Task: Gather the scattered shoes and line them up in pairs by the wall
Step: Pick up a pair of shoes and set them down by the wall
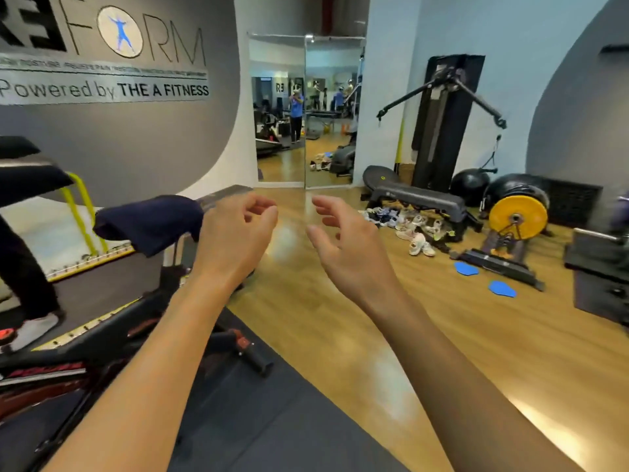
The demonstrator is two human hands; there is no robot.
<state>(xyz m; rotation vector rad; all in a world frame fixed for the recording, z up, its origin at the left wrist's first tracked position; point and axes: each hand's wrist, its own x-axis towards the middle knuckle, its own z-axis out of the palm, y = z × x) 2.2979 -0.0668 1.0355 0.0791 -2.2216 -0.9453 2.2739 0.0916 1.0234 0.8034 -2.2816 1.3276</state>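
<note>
The left hand [235,233] is held raised, forearm outstretched, fingers loosely curled, with nothing gripped. Near it, the right hand [343,247] is raised likewise, fingers half bent and spread, nothing held. Further right, the scattered shoes [413,229] are seen heaped on the wooden floor [340,321] by a black bench [418,195].

Left hand [235,229] and right hand [343,247] raised ahead, fingers loosely curled (both empty).
</note>
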